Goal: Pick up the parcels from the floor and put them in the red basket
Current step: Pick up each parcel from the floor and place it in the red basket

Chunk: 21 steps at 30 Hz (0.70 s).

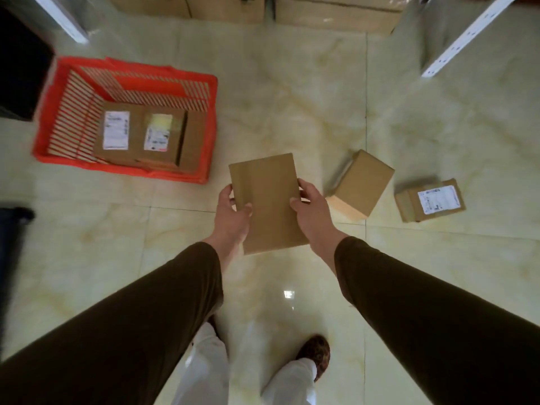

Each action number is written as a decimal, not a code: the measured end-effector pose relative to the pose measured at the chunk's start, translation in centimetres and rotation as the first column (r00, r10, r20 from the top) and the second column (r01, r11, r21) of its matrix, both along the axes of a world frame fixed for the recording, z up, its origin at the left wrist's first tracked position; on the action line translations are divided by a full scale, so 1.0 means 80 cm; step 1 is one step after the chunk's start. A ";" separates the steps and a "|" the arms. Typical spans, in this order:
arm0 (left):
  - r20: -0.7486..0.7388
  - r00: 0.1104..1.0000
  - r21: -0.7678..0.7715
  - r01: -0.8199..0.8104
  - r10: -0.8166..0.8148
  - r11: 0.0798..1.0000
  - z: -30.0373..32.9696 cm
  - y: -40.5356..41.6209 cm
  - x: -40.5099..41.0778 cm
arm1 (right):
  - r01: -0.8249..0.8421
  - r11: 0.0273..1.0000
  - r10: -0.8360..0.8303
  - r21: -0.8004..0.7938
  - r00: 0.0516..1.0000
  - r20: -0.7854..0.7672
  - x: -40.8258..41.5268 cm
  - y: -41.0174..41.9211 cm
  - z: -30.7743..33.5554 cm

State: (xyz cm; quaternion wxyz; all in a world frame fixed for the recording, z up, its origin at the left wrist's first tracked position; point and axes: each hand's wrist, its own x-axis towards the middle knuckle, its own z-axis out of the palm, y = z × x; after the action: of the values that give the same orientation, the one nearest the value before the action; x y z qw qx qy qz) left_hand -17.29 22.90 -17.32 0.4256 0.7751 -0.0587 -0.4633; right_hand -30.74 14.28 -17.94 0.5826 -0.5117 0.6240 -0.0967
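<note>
A plain brown cardboard parcel (268, 200) is held above the floor between both hands. My left hand (233, 214) grips its left edge and my right hand (311, 211) grips its right edge. The red basket (62, 106) stands on the floor to the upper left and holds labelled parcels (140, 135). Two more parcels lie on the floor to the right: a plain box (362, 182) and a smaller box with a white label (429, 200).
Large cardboard boxes (336, 13) line the far wall. White metal shelf posts (467, 36) stand at the upper right and upper left. Dark objects (20, 62) sit along the left edge. Glossy tiled floor (277, 83) lies between the basket and the parcels.
</note>
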 end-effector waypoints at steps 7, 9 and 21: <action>-0.056 0.980 0.020 -0.191 0.192 0.981 0.051 0.036 0.135 | -0.014 1.000 0.014 0.015 0.999 0.038 0.158 0.031 0.039; -0.051 0.979 0.023 -0.197 0.197 0.980 0.059 0.049 0.172 | -0.002 0.999 0.000 0.039 0.999 0.042 0.198 0.041 0.046; -0.035 0.980 0.030 -0.196 0.197 0.980 0.053 0.045 0.339 | -0.101 0.991 0.098 0.087 0.995 0.035 0.359 0.013 0.062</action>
State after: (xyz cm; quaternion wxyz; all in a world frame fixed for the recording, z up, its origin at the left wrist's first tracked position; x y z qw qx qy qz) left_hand 9.80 26.48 -13.05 0.4601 0.7738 0.0322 -0.4342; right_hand -2.00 15.36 -13.00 0.6183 -0.5143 0.5924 -0.0473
